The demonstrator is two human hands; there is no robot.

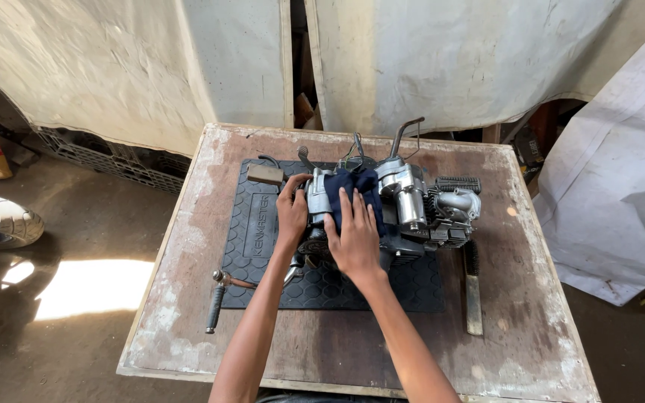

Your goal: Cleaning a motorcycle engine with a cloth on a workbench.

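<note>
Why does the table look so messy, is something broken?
Nothing looks broken. The wooden table is just worn, with patchy white paint. The engine sits upright on the black mat while the right hand presses a dark cloth on it.

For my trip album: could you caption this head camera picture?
Right hand presses a dark blue cloth on a motorcycle engine; left hand steadies its side.

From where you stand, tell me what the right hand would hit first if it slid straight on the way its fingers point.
The right hand lies on the dark blue cloth; beyond it, probably the engine's upright lever, though depth is unclear.
</note>
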